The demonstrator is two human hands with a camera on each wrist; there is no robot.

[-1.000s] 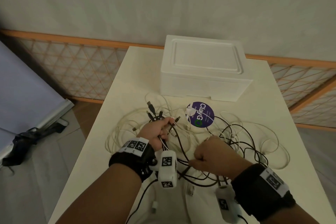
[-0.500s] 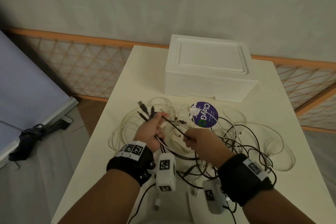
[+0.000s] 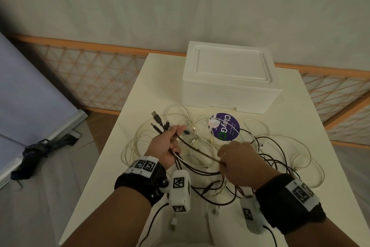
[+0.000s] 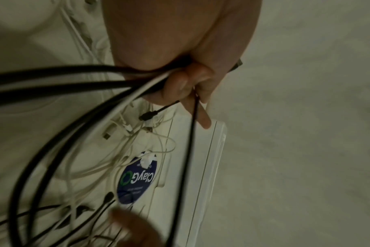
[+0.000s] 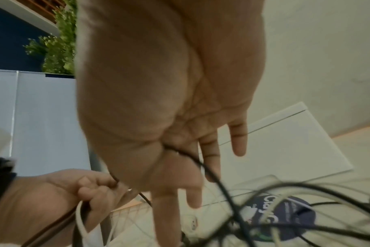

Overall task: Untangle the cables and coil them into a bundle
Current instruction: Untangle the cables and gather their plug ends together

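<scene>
Black and white cables lie in a tangle (image 3: 266, 158) on the white table (image 3: 156, 90). My left hand (image 3: 166, 146) grips a bunch of cable ends, several black and one white, with their plugs (image 3: 157, 119) sticking out past the fingers. In the left wrist view the fingers (image 4: 180, 83) curl round that bunch. One thin black cable (image 3: 197, 151) runs taut from the left hand to my right hand (image 3: 238, 160), which pinches it at the thumb side. In the right wrist view that black cable (image 5: 211, 172) leaves the base of the thumb while the other fingers (image 5: 239, 142) stretch out.
A white foam box (image 3: 228, 74) stands at the back of the table, and a round purple sticker (image 3: 225, 126) lies in front of it under some cables. Loose white cable loops (image 3: 136, 142) reach towards the table's left edge. A dark strap (image 3: 34, 154) lies on the floor at the left.
My right hand went up to the left hand, took a black cable there, and has now drawn back to the right, stretching it. The left hand keeps its bunch.
</scene>
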